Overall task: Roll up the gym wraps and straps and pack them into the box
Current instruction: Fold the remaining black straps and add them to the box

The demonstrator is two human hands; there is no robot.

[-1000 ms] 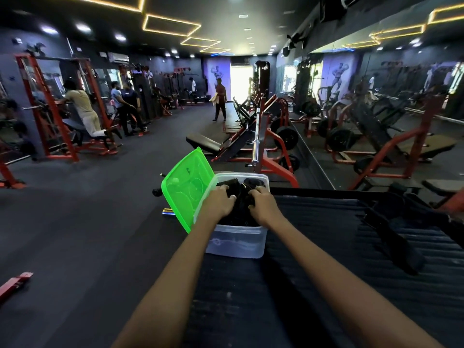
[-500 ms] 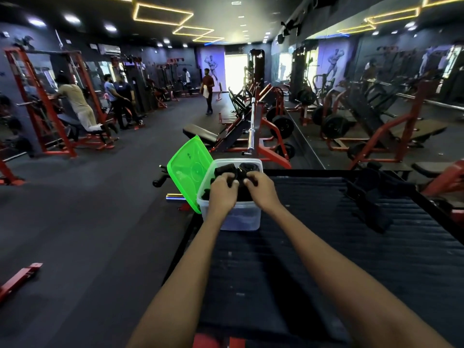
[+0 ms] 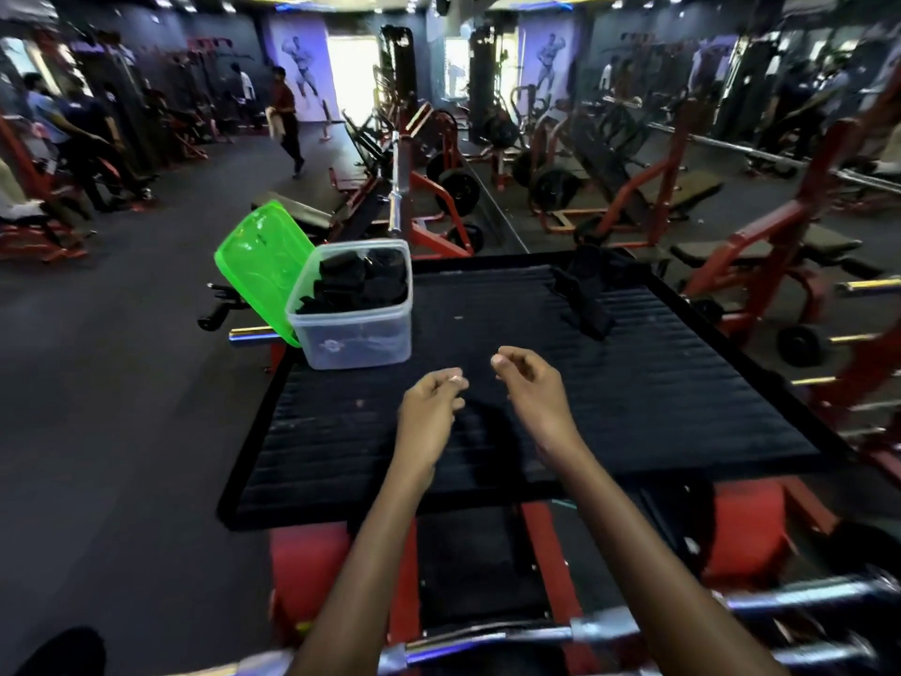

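A: Where is the box (image 3: 358,329) sitting?
B: It is sitting on the far left corner of the black table (image 3: 658,407). It is see-through, and black wraps (image 3: 363,280) are filling the top of it.
A: Is the lid (image 3: 261,268) on?
B: No. The green lid is leaning up against the left side of the box.
A: What are the hands doing?
B: The left hand (image 3: 429,407) and right hand (image 3: 531,387) are hanging over the table, near the box but not touching it. Each grip is loose, fingers softly curled, holding nothing.
A: Is anything else lying on the table?
B: A black strap (image 3: 582,297) is lying near the far edge, to the right of the box, well apart from it.
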